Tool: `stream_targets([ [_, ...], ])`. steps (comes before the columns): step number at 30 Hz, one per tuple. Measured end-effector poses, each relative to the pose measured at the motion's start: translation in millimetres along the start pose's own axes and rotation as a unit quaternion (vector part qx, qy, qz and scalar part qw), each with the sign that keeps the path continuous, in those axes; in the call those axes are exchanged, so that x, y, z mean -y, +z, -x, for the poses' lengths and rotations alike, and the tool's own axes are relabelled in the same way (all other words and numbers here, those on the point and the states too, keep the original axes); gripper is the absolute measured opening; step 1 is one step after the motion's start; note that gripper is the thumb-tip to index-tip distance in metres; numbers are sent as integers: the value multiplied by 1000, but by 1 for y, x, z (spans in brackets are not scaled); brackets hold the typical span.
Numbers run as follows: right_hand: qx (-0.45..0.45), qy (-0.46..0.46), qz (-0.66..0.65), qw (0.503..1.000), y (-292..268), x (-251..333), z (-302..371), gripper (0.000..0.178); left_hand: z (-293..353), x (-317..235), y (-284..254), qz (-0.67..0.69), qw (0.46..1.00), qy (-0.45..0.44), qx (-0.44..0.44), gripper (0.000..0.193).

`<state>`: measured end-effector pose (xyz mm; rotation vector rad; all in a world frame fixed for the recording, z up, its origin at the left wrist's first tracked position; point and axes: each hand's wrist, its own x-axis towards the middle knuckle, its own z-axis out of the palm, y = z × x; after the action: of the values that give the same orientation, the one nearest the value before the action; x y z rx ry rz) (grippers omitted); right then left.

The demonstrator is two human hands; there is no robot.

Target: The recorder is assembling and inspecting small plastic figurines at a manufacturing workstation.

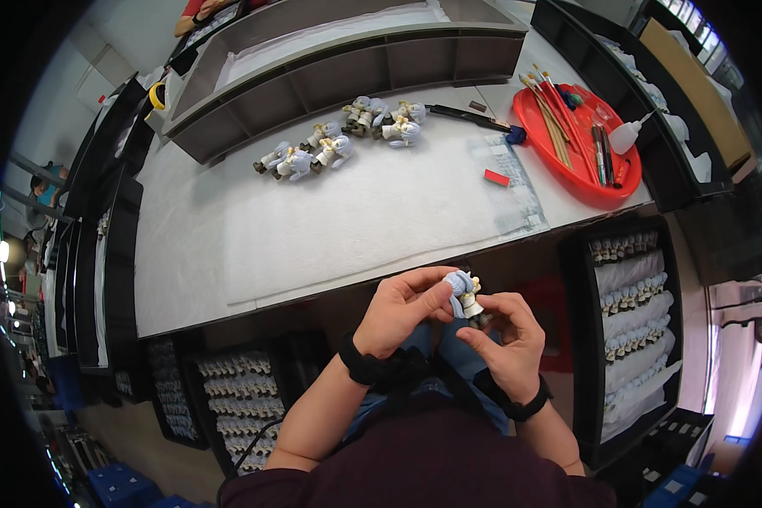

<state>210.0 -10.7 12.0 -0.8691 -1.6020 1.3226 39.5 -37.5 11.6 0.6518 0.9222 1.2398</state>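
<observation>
Over my lap, just off the table's front edge, I hold a small figurine point(470, 303) with light blue hair, a white and gold body and dark feet. My left hand point(402, 311) pinches it by the hair, thumb in front. My right hand point(515, 332) is closed around its lower end, fingertips at the dark feet. Several similar figurines point(331, 151) lie in a loose cluster on the white cloth point(356, 212) on the table.
A grey partitioned tray point(347, 80) stands behind the figurines. At right are a red dish point(601, 193) with brushes, pens and a squeeze bottle, a red block point(496, 178) and a black knife-like tool point(466, 115). Black crates point(580, 339) of figurines flank me below the table.
</observation>
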Motion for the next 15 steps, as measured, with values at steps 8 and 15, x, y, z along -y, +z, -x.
stream_targets([
  [8, 13, 32, -77, 996, -20, -15, 9, 17, -3, 1, 9, -118, 992, 10, 46, 39],
  [15, 88, 12, -33, 995, -63, -8, 35, 33, -4, 13, 35, -297, 936, 93, 163, 33],
])
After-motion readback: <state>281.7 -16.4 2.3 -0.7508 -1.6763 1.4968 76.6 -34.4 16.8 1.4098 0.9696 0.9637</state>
